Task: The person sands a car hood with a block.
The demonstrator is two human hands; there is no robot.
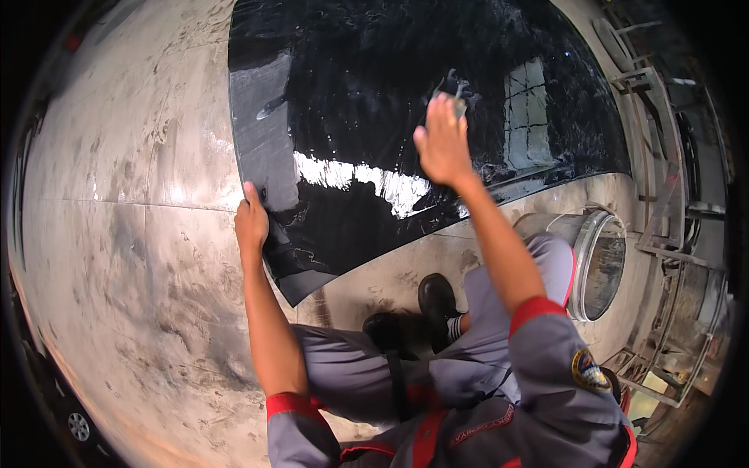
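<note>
A large, glossy black panel with a curved front edge lies before me, its surface wet and streaked with water. My left hand grips the panel's left edge near the front corner, thumb on the edge and the other fingers partly hidden. Out over the middle of the panel, my right hand lies palm down with its fingers stretched forward. Under those fingertips a small grey-green flat piece is pressed to the surface. It looks like a sheet or thin pad, mostly covered by the hand.
A grey bucket stands beside my right knee. Metal frames line the far right. Stained concrete floor stretches to the left. My black shoes are close to the panel's front edge. A car wheel shows at the lower left.
</note>
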